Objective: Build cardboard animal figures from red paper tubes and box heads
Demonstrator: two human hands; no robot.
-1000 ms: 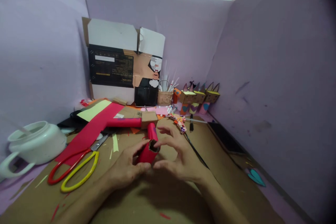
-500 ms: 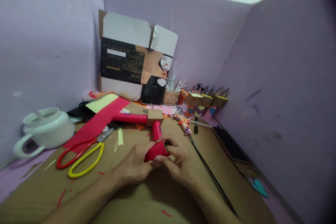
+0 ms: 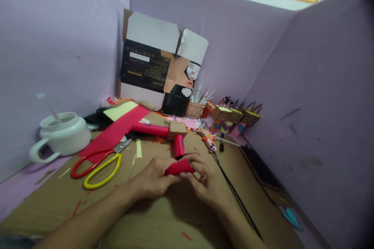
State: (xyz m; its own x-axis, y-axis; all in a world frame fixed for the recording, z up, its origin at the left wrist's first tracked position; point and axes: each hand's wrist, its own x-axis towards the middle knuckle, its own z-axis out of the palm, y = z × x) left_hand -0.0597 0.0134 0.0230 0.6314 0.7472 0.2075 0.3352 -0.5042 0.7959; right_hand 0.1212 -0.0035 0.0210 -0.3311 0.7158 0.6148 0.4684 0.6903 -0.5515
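Observation:
Both my hands meet over a short red-covered tube [image 3: 179, 167] lying sideways on the brown cardboard work surface [image 3: 140, 221]. My left hand [image 3: 153, 181] grips its left end with fingers curled. My right hand [image 3: 203, 179] pinches the right end, fingertips pressed on the tube's rim. A second red tube [image 3: 179, 146] stands just behind them, next to a small cardboard block [image 3: 177, 127].
Red-and-yellow scissors [image 3: 97, 165] lie to the left on a red paper sheet [image 3: 117, 132]. A white pot with a stick [image 3: 62, 134] sits far left. Behind: a flattened box [image 3: 159, 66], a basket of pens [image 3: 195, 109], paper figures [image 3: 236, 116]. A black cord [image 3: 233, 194] runs right.
The tube has been turned from pointing toward me to lying sideways. My right hand, earlier spread above it, has closed onto its end. The view has shifted left.

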